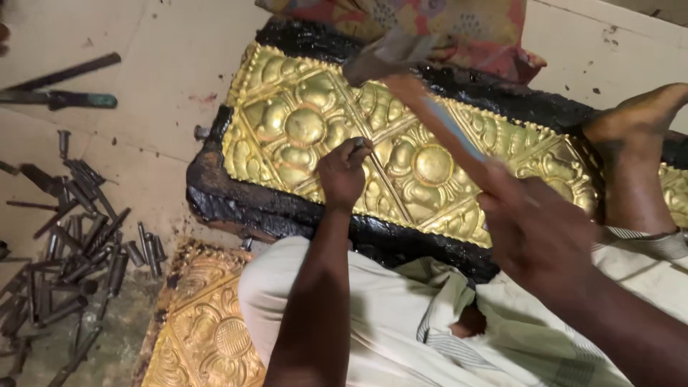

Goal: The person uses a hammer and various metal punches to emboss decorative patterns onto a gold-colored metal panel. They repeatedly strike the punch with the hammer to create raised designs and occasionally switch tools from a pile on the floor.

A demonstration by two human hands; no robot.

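White cloth (373,315) lies near; left hand (344,175) is clamped on a punch (357,145); right hand (534,229) is clamped on a hammer (423,107); the punch is best kept upright on the gold panel (287,129).

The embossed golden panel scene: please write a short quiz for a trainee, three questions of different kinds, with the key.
1. True or false: the left hand holds a small punch against the golden panel.
2. Which tool does the right hand raise? A) hammer B) brush C) saw
3. Fill in: the loose metal punches lie on the floor to the panel's ____ in the picture.

Key: 1 true; 2 A; 3 left.
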